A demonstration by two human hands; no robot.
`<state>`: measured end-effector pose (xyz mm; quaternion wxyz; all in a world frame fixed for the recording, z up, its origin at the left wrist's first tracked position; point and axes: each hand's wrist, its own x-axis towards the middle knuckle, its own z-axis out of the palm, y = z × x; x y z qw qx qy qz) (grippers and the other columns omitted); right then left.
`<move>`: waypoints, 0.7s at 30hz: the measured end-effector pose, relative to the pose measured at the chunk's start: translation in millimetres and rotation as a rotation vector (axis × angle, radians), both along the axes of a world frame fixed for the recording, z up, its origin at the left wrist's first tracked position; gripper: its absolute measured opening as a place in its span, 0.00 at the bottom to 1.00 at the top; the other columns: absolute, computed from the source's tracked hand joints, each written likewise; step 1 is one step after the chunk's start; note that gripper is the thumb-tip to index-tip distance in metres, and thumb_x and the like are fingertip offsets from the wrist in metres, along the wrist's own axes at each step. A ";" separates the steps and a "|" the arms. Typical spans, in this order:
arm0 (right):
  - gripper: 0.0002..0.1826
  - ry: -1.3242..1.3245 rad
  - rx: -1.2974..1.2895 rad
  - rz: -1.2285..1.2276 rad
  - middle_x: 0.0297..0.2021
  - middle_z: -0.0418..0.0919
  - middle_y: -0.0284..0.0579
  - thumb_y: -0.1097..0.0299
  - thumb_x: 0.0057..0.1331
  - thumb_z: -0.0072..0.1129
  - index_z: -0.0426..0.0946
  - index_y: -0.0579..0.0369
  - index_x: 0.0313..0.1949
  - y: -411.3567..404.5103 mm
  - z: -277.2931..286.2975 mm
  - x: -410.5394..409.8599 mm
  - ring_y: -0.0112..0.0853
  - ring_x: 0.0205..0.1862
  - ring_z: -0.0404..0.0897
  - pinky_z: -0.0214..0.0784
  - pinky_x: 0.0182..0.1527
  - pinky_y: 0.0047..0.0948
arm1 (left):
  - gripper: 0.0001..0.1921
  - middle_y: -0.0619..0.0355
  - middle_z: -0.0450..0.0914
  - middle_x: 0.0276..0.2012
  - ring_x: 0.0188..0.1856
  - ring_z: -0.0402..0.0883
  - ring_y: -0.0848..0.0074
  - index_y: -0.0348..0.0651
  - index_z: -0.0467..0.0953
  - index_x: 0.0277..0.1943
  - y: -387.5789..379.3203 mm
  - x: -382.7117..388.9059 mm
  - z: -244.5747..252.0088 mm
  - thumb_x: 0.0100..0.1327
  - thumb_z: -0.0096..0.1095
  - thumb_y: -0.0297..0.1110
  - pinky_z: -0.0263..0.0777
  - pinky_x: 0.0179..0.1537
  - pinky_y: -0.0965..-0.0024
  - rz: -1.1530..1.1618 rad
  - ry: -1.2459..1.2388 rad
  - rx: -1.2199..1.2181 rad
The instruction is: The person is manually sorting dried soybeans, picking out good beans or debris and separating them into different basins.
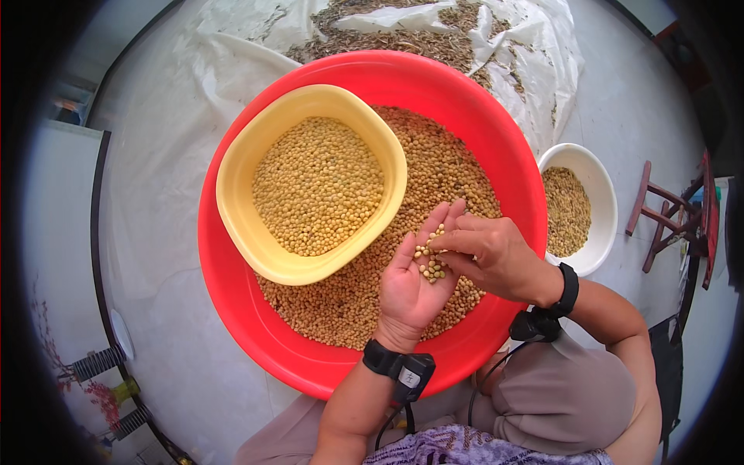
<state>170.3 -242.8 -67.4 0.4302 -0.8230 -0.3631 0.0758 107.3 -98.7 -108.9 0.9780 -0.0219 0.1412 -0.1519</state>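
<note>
My left hand (415,285) lies palm up, cupped, with a small heap of soybeans (431,269) in it, above the right part of a large red plastic basin (279,354). Over that palm is my right hand (494,253), its thumb and index finger pinched at the beans; whether a bean is between the fingertips cannot be told. Brownish soybeans (337,319) cover the basin's bottom. A yellow plastic tub (241,238), filled with paler soybeans (319,180), rests in the basin's upper left part, to the left of both hands.
A white bowl (605,226) of small yellowish beans or pieces stands right of the basin. Behind the basin, a translucent plastic sheet (244,70) bears dry plant debris (401,43). A dark red folding stool (668,215) is at the right. Potted plants (110,401) stand at lower left.
</note>
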 end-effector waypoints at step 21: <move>0.06 0.038 -0.408 0.191 0.30 0.81 0.45 0.70 0.57 0.66 0.78 0.55 0.32 -4.5 6.0 12.9 0.45 0.32 0.83 0.74 0.33 0.43 | 0.26 0.55 0.64 0.72 0.73 0.61 0.70 0.38 0.59 0.74 -7.0 -11.8 -14.6 0.80 0.32 0.42 0.53 0.73 0.62 -0.197 0.083 0.125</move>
